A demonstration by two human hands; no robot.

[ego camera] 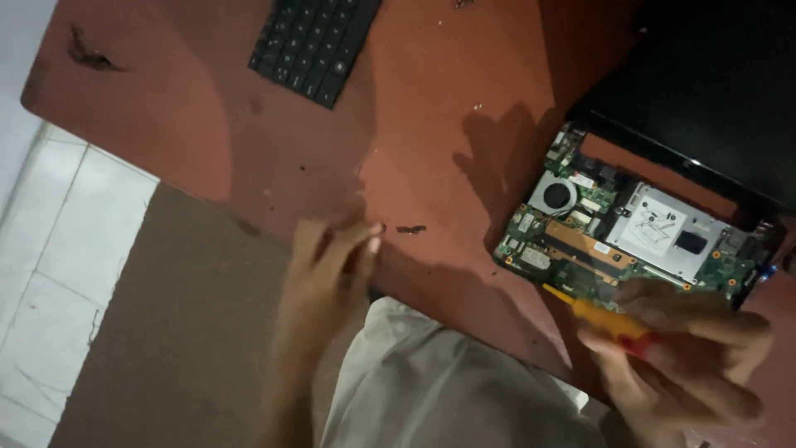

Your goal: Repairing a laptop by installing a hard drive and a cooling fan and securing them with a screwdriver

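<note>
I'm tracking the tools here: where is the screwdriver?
In the head view, lower right: the yellow-handled screwdriver is in the right hand, at the opened laptop's near edge.

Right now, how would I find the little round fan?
Look at the opened laptop on the red table, at the right. On its green board, the fan sits at the upper left corner, beside the silver drive. It is the only round grey part there.

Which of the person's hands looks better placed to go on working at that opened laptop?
Probably the right hand: it grips the yellow screwdriver right at the edge of the exposed circuit board. The left hand is off to the side over the table, fingertips pinched near a small dark bit.
</note>
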